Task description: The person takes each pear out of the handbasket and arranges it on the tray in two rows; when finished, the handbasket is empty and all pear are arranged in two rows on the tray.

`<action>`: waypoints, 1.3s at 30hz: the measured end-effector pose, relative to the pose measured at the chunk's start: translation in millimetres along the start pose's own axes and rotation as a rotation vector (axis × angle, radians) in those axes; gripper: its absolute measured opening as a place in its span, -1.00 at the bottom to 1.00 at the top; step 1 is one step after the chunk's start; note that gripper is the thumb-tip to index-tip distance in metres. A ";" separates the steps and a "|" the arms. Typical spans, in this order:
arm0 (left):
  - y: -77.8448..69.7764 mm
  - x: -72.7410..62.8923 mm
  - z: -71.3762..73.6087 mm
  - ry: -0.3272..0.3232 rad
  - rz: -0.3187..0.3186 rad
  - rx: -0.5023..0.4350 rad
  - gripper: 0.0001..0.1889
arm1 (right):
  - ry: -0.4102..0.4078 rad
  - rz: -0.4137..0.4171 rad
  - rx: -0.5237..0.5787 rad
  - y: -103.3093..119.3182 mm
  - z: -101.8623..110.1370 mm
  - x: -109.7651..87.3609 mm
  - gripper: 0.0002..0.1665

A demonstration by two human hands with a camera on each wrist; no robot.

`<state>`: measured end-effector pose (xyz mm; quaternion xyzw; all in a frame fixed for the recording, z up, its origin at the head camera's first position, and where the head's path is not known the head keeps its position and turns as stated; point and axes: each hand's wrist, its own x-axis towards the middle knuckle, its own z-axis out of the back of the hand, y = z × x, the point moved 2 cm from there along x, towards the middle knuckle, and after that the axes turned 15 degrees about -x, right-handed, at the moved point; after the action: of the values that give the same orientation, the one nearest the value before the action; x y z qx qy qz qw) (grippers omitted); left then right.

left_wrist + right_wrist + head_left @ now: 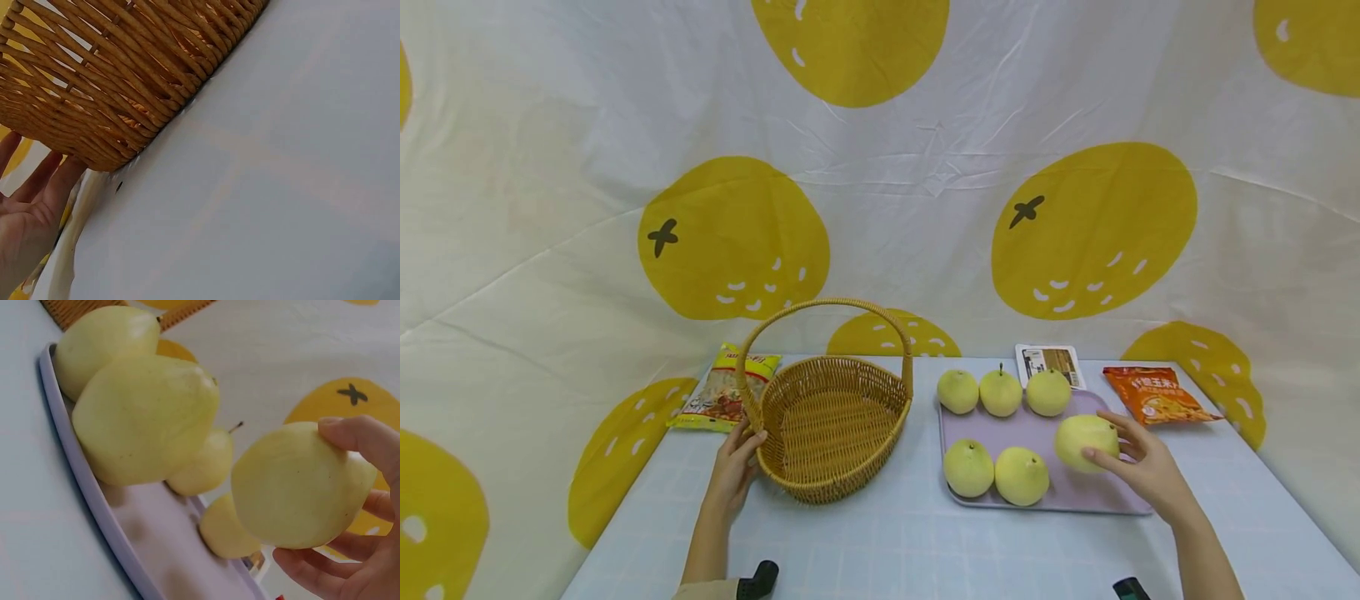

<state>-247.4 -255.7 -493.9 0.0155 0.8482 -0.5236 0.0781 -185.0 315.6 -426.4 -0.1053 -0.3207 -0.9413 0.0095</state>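
My left hand [737, 468] holds the left side of an oval wicker basket [827, 421] with a tall arched handle; nothing lies inside it. From the left wrist view, the fingers [61, 181] meet the low woven wall of the basket [125, 75]. Over the right part of a lilac tray [1078, 498], my right hand [1146, 467] grips a pale yellow-green pear [1084, 442] between thumb and fingers. That pear [300, 487] appears raised off the tray in the right wrist view. Several more pears sit on the tray, among them two in front [968, 468].
A yellow snack bag [726, 387] lies behind the basket's left side. At the back right are an orange snack bag [1157, 394] and a white flat package [1049, 363] behind the tray. A fruit-print cloth [917, 217] hangs behind the table [880, 550].
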 end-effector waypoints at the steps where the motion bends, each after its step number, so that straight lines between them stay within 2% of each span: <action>1: 0.0 -0.1 0.0 -0.001 0.001 0.000 -0.23 | 0.003 -0.006 -0.003 -2.5 -0.4 -0.7 -0.24; 8: -0.4 -0.1 -0.6 -0.005 0.002 0.009 -0.23 | 0.038 -0.026 0.002 -14.6 -7.5 -7.4 -0.21; 17: -0.1 0.7 -0.8 0.002 -0.010 0.021 -0.23 | 0.106 -0.088 -0.012 -16.3 -12.9 -13.0 -0.16; 39: 0.7 0.6 -0.8 -0.002 -0.010 0.013 -0.26 | 0.145 -0.077 -0.013 -16.2 -18.1 -18.9 -0.17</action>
<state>-248.0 -254.8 -494.3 0.0112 0.8449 -0.5294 0.0760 -171.4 316.6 -453.9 -0.0242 -0.3167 -0.9482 -0.0043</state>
